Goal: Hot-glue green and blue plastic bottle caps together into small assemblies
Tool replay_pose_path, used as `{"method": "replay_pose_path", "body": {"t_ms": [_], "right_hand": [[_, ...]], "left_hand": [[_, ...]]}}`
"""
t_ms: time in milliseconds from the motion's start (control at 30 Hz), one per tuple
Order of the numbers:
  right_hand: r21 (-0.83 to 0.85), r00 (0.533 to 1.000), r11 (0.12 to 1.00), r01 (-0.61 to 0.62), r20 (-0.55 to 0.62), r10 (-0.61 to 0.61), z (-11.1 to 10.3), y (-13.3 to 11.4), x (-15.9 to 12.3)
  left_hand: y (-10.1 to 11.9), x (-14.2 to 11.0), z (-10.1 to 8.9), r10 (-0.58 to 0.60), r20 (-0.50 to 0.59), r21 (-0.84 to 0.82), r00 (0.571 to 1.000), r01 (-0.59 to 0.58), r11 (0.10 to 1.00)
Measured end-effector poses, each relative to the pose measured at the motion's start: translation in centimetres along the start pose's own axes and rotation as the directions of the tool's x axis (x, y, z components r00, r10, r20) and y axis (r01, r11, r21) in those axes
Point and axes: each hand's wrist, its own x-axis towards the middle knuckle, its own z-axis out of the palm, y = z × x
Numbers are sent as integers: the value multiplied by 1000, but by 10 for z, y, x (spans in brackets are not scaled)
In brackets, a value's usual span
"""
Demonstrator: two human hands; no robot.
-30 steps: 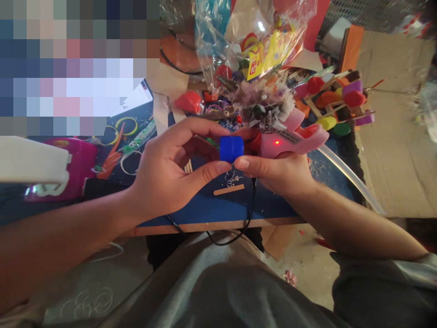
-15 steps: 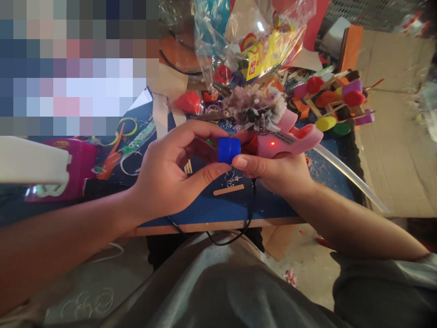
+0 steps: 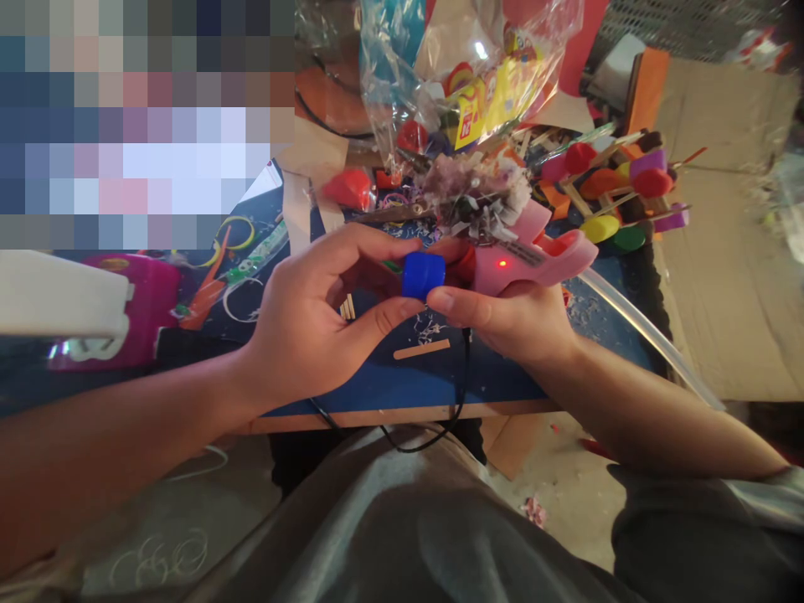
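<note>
Head view is showing me two bare hands meeting above a blue-topped desk (image 3: 389,389). With the left grip (image 3: 307,314) I am pinching a short, bright blue plastic cylinder (image 3: 423,275) between thumb and fingers. With the right grip (image 3: 528,322) I am wrapping fingers around a pink plastic glue gun (image 3: 528,272), whose small red light (image 3: 502,264) is glowing. The cylinder is sitting raised over the desk, between the hands, just beside the gun's front end. The right grip's thumb is pointing at its lower edge, and I am not able to tell whether the two are touching. A thin black cable (image 3: 466,368) is hanging below the gun, and a clear, glossy rod (image 3: 653,342) is slanting from near its rear end toward a tan cardboard sheet (image 3: 734,276). On the desk, a flat wooden stick (image 3: 422,349) is lying near the front edge. Wooden sticks with coloured round discs (image 3: 628,188) are resting to the right, and a magenta plastic box (image 3: 151,306) is standing at the left.
</note>
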Motion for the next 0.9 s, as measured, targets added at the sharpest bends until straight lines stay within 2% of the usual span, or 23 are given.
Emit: {"method": "replay_pose_path", "body": {"t_ms": [100,267,500,733,900], "right_hand": [[-18,1000,1000,-8,-3,8,0,0,0],[17,997,1000,-1,79,0,2,-5,5],[-5,999,1000,7,48,-7,-1,-1,3],[-28,997,999,38,68,-36,-4,1,1],[-51,999,999,-5,35,7,-2,-4,0]], "left_hand": [[-3,0,-1,9,6,13,1000,-9,1000],[-4,1,-3,1,16,28,1000,-2,1000],[-3,4,-3,-45,3,-6,999,45,999],[0,5,-3,-82,-23,-23,996,82,996],[-6,3,-4,-6,-24,-65,1000,5,998]]}}
